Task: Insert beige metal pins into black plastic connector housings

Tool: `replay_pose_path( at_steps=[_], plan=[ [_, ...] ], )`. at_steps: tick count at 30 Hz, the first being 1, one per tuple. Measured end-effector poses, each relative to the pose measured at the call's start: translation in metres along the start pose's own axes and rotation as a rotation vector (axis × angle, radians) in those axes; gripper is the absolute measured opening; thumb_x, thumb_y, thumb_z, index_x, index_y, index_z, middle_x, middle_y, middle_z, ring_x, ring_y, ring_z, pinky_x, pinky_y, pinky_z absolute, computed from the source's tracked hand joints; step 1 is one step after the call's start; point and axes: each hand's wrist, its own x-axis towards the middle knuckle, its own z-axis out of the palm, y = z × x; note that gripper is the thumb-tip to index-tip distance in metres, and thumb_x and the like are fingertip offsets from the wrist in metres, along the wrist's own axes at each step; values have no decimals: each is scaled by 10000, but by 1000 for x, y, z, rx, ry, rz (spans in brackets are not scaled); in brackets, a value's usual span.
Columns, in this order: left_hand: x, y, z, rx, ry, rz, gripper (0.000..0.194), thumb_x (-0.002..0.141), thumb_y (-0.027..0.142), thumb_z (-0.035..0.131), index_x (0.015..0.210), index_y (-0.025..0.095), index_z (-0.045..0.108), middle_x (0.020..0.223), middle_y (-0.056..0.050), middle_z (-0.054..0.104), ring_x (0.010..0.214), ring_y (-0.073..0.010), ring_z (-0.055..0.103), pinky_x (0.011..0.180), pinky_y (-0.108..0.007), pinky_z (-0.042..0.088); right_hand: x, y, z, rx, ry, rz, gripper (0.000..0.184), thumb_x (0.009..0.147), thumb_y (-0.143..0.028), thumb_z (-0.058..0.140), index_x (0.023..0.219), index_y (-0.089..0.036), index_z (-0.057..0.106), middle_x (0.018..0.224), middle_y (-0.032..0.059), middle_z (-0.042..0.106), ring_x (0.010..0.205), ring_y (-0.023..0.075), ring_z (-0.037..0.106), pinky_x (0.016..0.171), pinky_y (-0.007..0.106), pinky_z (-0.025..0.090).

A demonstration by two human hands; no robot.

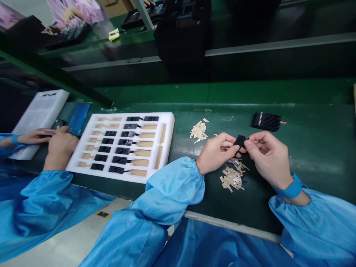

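Note:
My left hand [218, 150] grips a small flat black part [239, 143] between thumb and fingers. At the part's right end, my right hand [267, 155] is closed in a pinch, thumb against forefinger; whatever lies between those fingertips is too small to make out. Beneath both hands is a loose pile of small pale flat strips [232, 178]. Another pile of pale pieces [198, 130] lies beyond my left hand. Behind my right hand rests a black ribbed block [266, 121] with a small tab sticking out on its right.
Left of me, a white foam tray [169, 119] holds several black parts in its slots. Beside it are a co-worker's hands [59, 144], a blue packet [79, 118] and a white foam slab [41, 111]. A green post [69, 81] slants above the green bench [319, 159].

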Motion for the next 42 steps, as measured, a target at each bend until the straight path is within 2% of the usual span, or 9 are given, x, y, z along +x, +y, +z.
replay_pose_path(
  at_steps=[7,12,16,19,23,28,32,37,42],
  plan=[
    [-1,-1,-3,37,-61,60,347,868,409,767,996,136,595,920,-90,764,781,-129,735,662,-209,575,-1,1,-1,2,-26,7,176,875,-342,746,851,-216,627,681,2,678,570,159,685,490,240,543],
    [-1,7,-6,12,-116,58,373,877,442,757,990,126,594,931,-106,766,765,-114,715,644,-196,555,5,-8,-6,19,-56,23,245,841,-402,786,808,-209,638,608,-20,622,455,111,564,452,226,496],
    [-1,15,-12,-94,-254,-19,407,867,467,766,997,124,588,889,-101,763,719,-125,716,601,-205,559,10,-7,-14,116,-218,62,287,837,-438,805,859,-200,648,583,-31,589,473,111,544,466,229,473],
    [-1,17,-14,-212,-362,-149,426,845,473,790,971,130,572,893,-102,758,713,-134,727,571,-195,558,9,0,-17,237,-327,103,269,878,-420,784,921,-202,633,604,-38,585,495,113,537,492,243,468],
    [1,13,-16,-320,-370,-234,473,792,471,838,969,136,554,846,-70,747,655,-110,711,521,-154,528,2,2,-14,358,-372,105,219,936,-395,732,996,-218,618,679,-24,615,569,130,575,553,267,491],
    [2,10,-17,-352,-353,-250,495,771,453,857,982,158,521,781,-22,715,625,-105,701,509,-144,518,-3,-8,-7,337,-353,101,201,932,-350,746,950,-224,591,700,-4,668,604,131,624,565,243,491],
    [0,14,-18,-349,-328,-276,492,754,449,871,977,147,552,758,-8,686,591,-88,671,477,-127,488,3,-8,-10,293,-370,87,199,922,-368,743,967,-211,630,726,12,677,610,132,612,571,247,501],
    [-2,17,-18,-309,-279,-283,451,781,424,855,980,131,576,737,1,671,553,-65,638,456,-111,454,10,-7,-17,207,-141,-29,120,899,-304,737,889,-209,665,729,-7,626,585,107,551,565,237,473],
    [-2,16,-18,-283,-265,-288,459,778,428,854,986,131,573,727,-4,672,536,-69,624,447,-122,439,9,-8,-15,184,-107,-71,65,867,-228,730,858,-217,666,785,3,653,670,127,595,629,245,502]
  ],
)
